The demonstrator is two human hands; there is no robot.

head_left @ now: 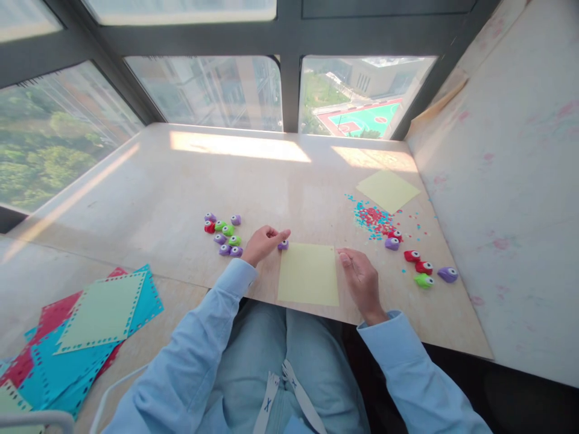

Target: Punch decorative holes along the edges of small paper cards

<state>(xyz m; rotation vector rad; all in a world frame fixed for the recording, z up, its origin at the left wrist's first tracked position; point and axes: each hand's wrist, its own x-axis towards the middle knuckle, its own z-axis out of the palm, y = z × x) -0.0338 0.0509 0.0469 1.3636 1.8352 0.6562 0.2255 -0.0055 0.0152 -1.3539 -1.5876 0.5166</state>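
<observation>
A pale yellow sheet of paper (308, 274) lies at the table's front edge, with a tiny mark or hole near its top right corner. At the top left corner sits a small purple craft paper punch (283, 245) with an eye-like spot. My left hand (266, 242) is closed, its fingertips on this punch from above. My right hand (360, 278) is closed too, thumb and forefinger pinched at the sheet's upper right edge; its other fingers curl inward.
Several purple, green and red punches (225, 235) cluster on the left; more punches (424, 267) lie right. Red and blue paper bits (374, 220) are heaped near another yellow sheet (389, 190). Edge-punched coloured sheets (102, 310) are stacked left. A wall (511, 199) bounds the right.
</observation>
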